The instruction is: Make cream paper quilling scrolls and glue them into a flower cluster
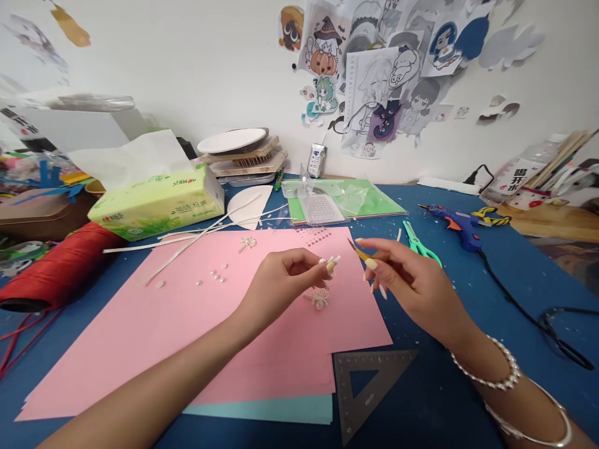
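My left hand pinches a small white ornament of curled strips between thumb and fingertips, above the pink paper. To its right, my right hand grips yellow tweezers, their dark tips pointing up and left toward the ornament but apart from it. Below my left fingertips lies a white coiled ornament; another one, bow-like, rests farther back. Several white half-pearls are scattered on the paper. A sheet of small dark gems lies behind my hands.
Right of my hands are green scissors and a blue glue gun with a trailing cord. A metal set square lies in front. White strips, a tissue box and a red thread spool are at left.
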Demonstrator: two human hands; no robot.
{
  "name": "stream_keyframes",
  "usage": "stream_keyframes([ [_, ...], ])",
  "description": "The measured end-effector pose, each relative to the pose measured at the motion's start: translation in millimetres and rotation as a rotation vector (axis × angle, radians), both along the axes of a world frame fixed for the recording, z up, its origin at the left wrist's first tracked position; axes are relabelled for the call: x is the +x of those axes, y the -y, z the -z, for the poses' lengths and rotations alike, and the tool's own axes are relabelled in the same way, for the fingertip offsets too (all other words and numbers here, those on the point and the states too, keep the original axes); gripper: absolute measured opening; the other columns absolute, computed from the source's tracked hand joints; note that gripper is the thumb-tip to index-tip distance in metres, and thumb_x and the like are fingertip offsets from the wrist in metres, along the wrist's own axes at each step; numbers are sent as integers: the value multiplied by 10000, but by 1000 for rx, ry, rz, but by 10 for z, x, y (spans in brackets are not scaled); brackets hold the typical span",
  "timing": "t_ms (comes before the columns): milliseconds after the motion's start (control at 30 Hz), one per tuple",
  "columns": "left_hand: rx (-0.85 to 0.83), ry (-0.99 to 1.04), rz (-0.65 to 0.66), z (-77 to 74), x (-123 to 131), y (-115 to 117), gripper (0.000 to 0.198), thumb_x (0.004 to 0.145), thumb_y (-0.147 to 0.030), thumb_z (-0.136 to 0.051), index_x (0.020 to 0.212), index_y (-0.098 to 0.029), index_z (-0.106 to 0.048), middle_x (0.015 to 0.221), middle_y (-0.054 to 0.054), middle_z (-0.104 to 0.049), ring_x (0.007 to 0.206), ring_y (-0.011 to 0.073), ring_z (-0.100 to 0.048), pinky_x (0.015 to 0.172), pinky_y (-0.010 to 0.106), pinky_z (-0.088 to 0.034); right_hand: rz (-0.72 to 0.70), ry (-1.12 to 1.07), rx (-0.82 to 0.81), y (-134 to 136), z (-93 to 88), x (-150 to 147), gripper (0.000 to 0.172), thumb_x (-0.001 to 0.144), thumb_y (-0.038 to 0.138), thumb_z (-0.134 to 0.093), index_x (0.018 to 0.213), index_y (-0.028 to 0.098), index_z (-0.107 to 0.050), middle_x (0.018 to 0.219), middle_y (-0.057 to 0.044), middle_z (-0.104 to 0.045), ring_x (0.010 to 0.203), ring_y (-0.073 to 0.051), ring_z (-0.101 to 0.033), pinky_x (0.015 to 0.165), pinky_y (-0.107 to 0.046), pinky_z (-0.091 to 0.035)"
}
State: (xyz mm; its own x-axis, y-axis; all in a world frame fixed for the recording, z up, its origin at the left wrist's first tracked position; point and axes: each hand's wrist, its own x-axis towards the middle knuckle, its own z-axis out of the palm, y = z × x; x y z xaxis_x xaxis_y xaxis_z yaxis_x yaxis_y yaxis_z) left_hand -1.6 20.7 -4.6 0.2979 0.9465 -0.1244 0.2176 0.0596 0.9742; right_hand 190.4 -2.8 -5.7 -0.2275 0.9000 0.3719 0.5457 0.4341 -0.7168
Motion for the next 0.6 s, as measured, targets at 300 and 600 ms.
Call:
stream_keyframes([
  [300, -210, 192, 134, 51, 6, -17, 187, 696, -335, -622, 670, -149, -614, 648, -7, -648, 560, 67, -559, 565, 162, -437, -323, -769, -300, -24, -110, 88, 242, 856, 326, -352, 996, 310, -548, 826, 20, -627, 374, -41, -465, 394, -224, -466],
  [600, -190, 145, 69, 20, 41, 24, 165, 691, -303, -625, 689, -139, -603, 632, 6, -647, 578, 93, -576, 583, 195, -436, 77, -397, 78, 80, -39, 3, 122, 812, 255, -464, 799, 205, -574, 535, 43, -501, 430, -57, -431, 388, -190, -352],
])
